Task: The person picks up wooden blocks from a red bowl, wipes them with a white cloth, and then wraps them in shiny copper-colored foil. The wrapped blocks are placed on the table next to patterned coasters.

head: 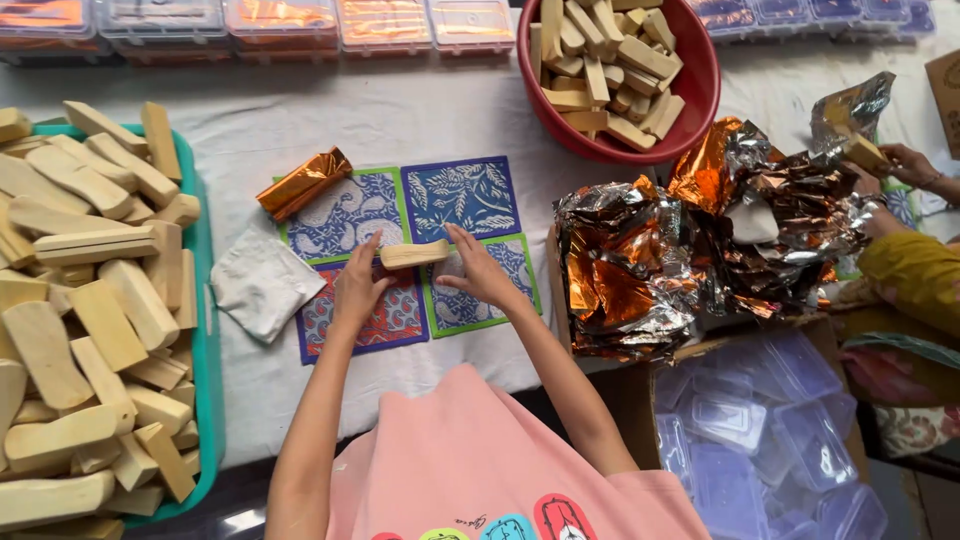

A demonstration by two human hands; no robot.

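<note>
White cloth covers the worktable [300,120], where left hand [357,290] and right hand [478,272] pinch one wooden block [415,254] over four patterned squares [460,197]; one foil-wrapped block [304,181] lies nearby.

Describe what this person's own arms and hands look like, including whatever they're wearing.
Both arms are bare along the whole visible length. The left hand and right hand have no gloves, and no rings, watch or bracelets are visible. The pink top has colourful patches near its lower edge.
</note>
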